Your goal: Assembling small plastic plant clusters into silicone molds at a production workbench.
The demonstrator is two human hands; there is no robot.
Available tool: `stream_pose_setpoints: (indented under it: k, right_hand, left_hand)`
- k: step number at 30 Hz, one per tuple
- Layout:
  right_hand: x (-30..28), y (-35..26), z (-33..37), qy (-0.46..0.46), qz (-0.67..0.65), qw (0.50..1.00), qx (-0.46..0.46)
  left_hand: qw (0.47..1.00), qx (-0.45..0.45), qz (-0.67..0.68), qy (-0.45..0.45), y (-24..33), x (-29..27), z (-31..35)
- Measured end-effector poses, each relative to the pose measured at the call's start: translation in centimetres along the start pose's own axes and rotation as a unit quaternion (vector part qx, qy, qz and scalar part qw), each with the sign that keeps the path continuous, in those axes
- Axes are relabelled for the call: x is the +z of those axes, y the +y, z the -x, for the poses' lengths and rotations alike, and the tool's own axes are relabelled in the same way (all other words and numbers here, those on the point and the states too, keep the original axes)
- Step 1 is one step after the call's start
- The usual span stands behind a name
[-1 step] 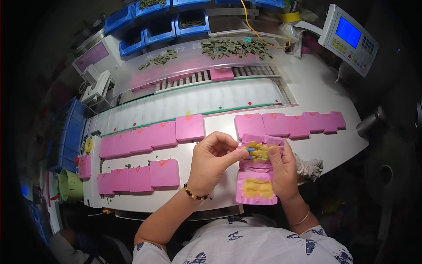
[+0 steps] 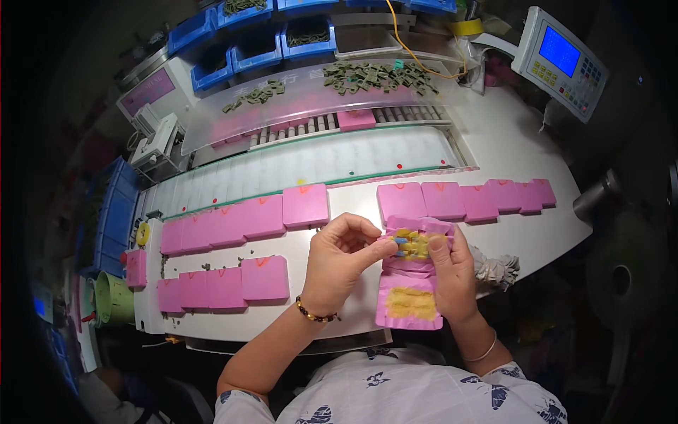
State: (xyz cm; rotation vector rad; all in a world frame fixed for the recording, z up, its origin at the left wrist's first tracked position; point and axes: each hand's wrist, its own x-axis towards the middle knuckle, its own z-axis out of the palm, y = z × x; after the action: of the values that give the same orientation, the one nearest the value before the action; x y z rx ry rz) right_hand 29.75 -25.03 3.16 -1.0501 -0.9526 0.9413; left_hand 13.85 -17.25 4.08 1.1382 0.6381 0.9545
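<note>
A pink rubber mould point(image 2: 387, 288) lies opened into two flaps in front of me. Both flaps have a yellow patch at their middle, and the upper one also shows a small blue piece point(image 2: 401, 242) set in the yellow. My right hand point(image 2: 453, 272) grips the mould by its right edge, thumb across the upper flap. From the left, my left hand point(image 2: 342, 258) pinches at the blue piece with thumb and forefinger, the other fingers curled; its fingertips partly hide the piece. The lower flap hangs below, touched by neither thumb.
Rows of pink blocks point(image 2: 265, 215) stand on the white table point(image 2: 353, 297), left and right. Beyond runs a white conveyor belt point(image 2: 318, 169) with coloured dots. A clear shelf point(image 2: 311, 92) carries many green pieces. At right are a control panel point(image 2: 561, 67) and a crumpled white cloth point(image 2: 496, 268).
The mould's lower flap has swung slightly left, and the upper flap has tilted a little. Dots on the conveyor belt have shifted slightly left. Both hands keep their grip.
</note>
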Motion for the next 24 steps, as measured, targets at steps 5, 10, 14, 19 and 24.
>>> stream_pose_setpoints:
  k: [5,10,14,19,24]
  right_hand:
    - [-0.2,1.3,0.4,-0.006,0.026,1.0,-0.006]
    - [0.0,1.4,0.3,0.001,0.082,0.995,-0.049]
    - [-0.3,1.5,0.1,-0.004,0.187,0.977,-0.106]
    - [-0.4,1.4,0.1,-0.013,0.164,0.982,-0.096]
    - [-0.6,0.6,-0.2,-0.054,0.16,0.981,-0.097]
  left_hand:
    - [0.998,-0.052,0.023,0.013,0.2,-0.9,0.3]
    - [0.998,-0.056,0.008,-0.008,0.4,-1.4,0.8]
    - [0.999,-0.035,-0.027,0.003,0.9,-0.7,1.2]
    - [0.997,0.007,-0.077,0.0,0.8,-1.0,1.0]
    - [0.996,0.012,-0.09,0.009,0.9,-1.3,0.9]
